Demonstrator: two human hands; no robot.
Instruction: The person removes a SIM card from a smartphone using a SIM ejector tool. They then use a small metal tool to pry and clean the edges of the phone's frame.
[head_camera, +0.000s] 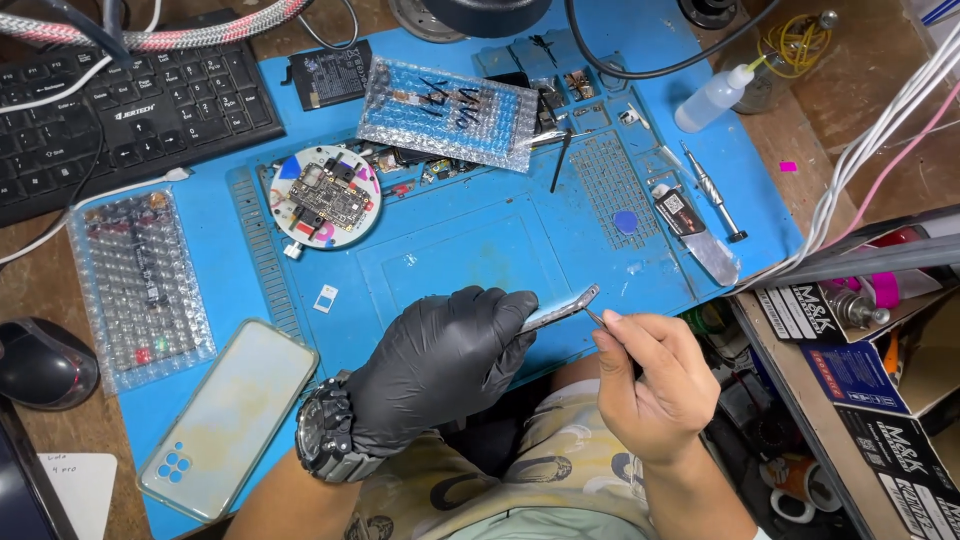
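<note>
My left hand (440, 360), in a black glove with a dark wristwatch, grips a thin silver phone frame (565, 306) edge-on above the front of the blue work mat (450, 250). Bare, my right hand (650, 385) pinches a thin metal tool whose tip (594, 316) touches the frame's upper end. A round white dish (326, 196) holding a small circuit board lies on the mat to the upper left. A clear phone case (228, 415) lies at the mat's lower left.
Two bubble-wrap sheets with small parts (140, 285) (445, 112) lie left and at the back. Screwdriver (713, 190), dropper bottle (712, 98), black keyboard (125, 110) and mouse (40, 362) surround the mat. Boxes (860, 360) stand at right, white cables (880, 140) above them.
</note>
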